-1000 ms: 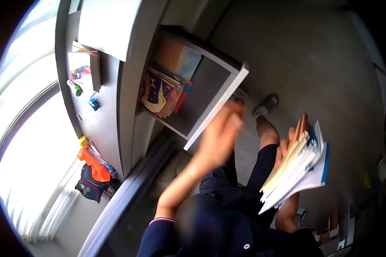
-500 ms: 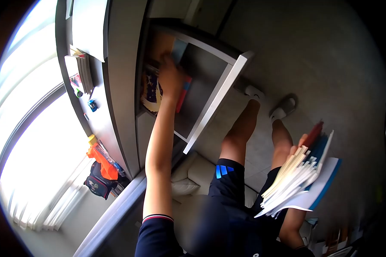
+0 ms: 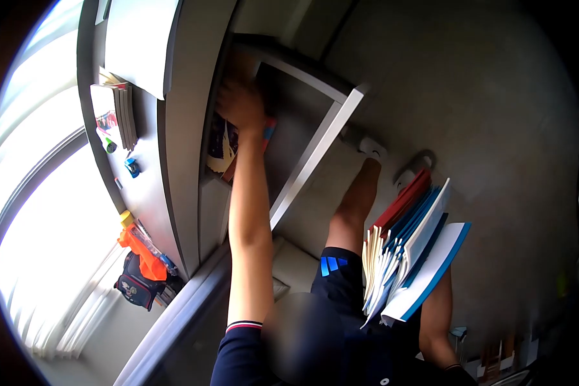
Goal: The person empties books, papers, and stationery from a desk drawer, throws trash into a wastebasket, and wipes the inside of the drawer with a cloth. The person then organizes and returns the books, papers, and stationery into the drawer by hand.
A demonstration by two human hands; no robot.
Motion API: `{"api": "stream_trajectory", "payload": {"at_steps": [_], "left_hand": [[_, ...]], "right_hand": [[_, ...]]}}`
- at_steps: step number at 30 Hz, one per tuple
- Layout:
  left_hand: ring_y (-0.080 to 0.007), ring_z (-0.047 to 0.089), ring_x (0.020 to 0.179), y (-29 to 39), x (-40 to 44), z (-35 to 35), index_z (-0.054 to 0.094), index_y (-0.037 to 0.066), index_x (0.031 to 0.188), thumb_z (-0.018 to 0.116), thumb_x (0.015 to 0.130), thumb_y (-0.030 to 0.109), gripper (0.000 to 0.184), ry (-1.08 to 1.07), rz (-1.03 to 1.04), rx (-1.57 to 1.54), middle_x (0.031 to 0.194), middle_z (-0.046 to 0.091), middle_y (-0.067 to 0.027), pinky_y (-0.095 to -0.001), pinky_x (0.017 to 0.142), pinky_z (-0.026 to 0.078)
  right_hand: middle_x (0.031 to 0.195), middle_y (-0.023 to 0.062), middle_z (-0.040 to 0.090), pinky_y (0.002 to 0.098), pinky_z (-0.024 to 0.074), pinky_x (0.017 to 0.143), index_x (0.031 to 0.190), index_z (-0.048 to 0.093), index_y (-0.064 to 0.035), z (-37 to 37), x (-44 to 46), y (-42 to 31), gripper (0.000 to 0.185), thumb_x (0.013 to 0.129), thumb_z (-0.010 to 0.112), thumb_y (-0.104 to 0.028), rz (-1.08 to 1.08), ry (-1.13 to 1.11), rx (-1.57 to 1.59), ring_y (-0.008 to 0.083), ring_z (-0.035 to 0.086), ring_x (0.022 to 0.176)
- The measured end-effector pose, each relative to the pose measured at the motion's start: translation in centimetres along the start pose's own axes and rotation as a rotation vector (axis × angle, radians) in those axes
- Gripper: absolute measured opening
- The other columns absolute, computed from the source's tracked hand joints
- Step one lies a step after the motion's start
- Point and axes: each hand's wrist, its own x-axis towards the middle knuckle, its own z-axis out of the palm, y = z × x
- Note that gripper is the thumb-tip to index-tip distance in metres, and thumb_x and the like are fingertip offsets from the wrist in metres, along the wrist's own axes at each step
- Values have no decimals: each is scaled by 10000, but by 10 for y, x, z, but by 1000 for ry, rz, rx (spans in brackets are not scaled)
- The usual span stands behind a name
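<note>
My left hand (image 3: 241, 106) reaches into the open drawer (image 3: 318, 157). Its fingers are lost in the dark back part, so what they touch cannot be made out. Beside the wrist lie a dark, pale-edged book with a printed cover (image 3: 222, 147) and something red and blue (image 3: 268, 130). At the end of my right forearm (image 3: 436, 315), a stack of books (image 3: 399, 248) with red and blue covers and white pages is held up in front of my legs. The right hand itself is hidden behind the stack.
On the desk (image 3: 149, 174) to the left stand several books (image 3: 117, 112), with a small blue object (image 3: 132, 167) nearby. An orange cloth-like item (image 3: 145, 251) and a dark bag (image 3: 138, 283) are farther down. Slippered feet (image 3: 373, 149) rest on the floor.
My left hand has moved deeper into the drawer's dark back corner. The stack of books has swung left, turning more of its covers into view, and the right fingers are now hidden.
</note>
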Motion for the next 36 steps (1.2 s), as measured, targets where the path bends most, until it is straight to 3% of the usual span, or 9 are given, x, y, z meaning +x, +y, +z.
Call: {"api": "stream_trajectory", "payload": {"at_steps": [6,10,19,21,24,25,26,29,36], "left_hand": [[-484,467,1319,-2,-48,-37,523,-42,1343,504,993,543,681,-64,243,-613,1357,539,-300,-525,1137,341],[-278,273,1494,-17,-114,-98,402,8,1512,239,1063,594,756,-1117,-17,-1530,1581,364,-182,-391,1225,171],[-307,469,1374,-11,-157,-112,461,39,1470,377,1047,515,643,-1073,-152,-1772,1450,537,-174,-364,1116,356],[-258,442,1399,-25,-153,-152,428,26,1499,413,1037,513,672,-1079,-610,-2131,1480,514,-146,-362,1128,348],[-247,453,1378,-45,-144,-175,334,37,1547,594,913,630,906,-696,-623,-2842,1494,475,-154,-387,1150,342],[-268,465,1358,-37,-138,-198,279,13,1557,772,809,547,1043,-887,-879,-2516,1479,466,-175,-392,1141,364],[-288,500,1323,-36,-141,-204,294,-15,1525,864,762,386,1033,-733,-628,-2175,1407,509,-215,-394,1096,418],[-263,604,1157,-11,-149,-178,387,-21,1423,840,797,333,850,-698,-911,-1959,1276,580,-211,-356,947,520],[-255,621,1131,-37,-138,-101,427,-34,1405,763,872,385,756,-819,-986,-2397,1268,603,-188,-354,954,514]], "right_hand": [[1195,161,647,419,541,937,1327,521,-45,13,24,-2,781,704,876,-355,38,178,-167,300,640,1089],[1205,146,647,402,532,956,1340,525,-45,28,46,1,808,684,887,-349,85,346,-335,282,631,1107],[1278,124,599,357,504,980,1366,515,-18,57,124,18,761,743,841,-311,246,427,-770,240,590,1158],[1286,124,588,357,505,981,1375,504,-16,66,142,30,756,755,832,-298,235,400,-835,237,591,1156],[1288,124,572,354,496,1003,1410,465,-14,77,165,44,733,805,791,-268,193,387,-969,235,584,1176],[1290,123,568,354,483,1022,1420,454,-18,86,155,37,718,824,774,-258,254,384,-986,236,574,1194],[1291,121,564,354,470,1041,1430,442,-22,88,158,41,704,842,757,-247,323,377,-998,236,564,1213],[1336,138,554,336,489,1007,1438,434,-23,110,175,68,679,874,744,-238,276,356,-1160,223,564,1224],[1227,135,638,311,523,916,1392,489,-1,132,280,111,598,891,750,-199,286,151,-1460,204,625,1122]]}}
